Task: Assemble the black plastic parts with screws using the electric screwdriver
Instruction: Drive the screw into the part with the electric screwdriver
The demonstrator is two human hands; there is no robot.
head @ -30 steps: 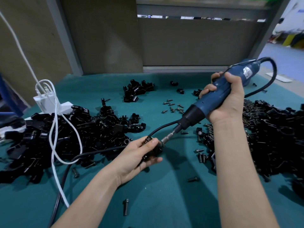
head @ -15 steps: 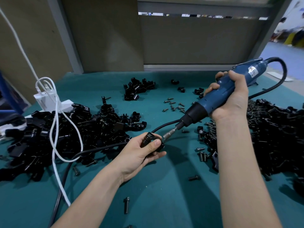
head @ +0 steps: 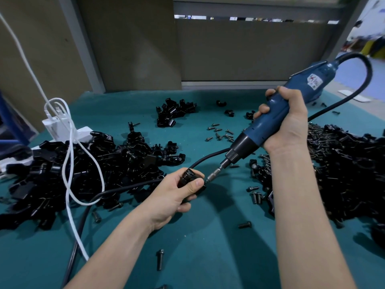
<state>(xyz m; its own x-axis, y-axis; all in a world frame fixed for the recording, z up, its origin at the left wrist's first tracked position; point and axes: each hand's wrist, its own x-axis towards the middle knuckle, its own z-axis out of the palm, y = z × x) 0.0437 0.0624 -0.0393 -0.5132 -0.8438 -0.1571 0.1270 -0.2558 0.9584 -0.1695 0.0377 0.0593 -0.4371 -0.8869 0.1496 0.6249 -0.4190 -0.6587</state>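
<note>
My left hand [head: 175, 195] grips a small black plastic part [head: 188, 177] just above the green table, thumb pressed on its top. My right hand [head: 287, 124] holds the blue electric screwdriver [head: 277, 119], tilted down to the left. The metal bit [head: 215, 174] touches the right side of the part at a screw. Most of the part is hidden by my fingers.
A large heap of black parts [head: 83, 170] lies at the left, another heap [head: 343, 170] at the right, a small pile [head: 175, 112] at the back. Loose screws [head: 220, 132] are scattered mid-table, one [head: 160, 260] near me. White cable [head: 70, 155], black cord [head: 129, 186] and a white power strip [head: 60, 130] at left.
The screwdriver and my right hand have risen and tilted steeper. My left hand has turned the part slightly upward, the bit staying at its right side.
</note>
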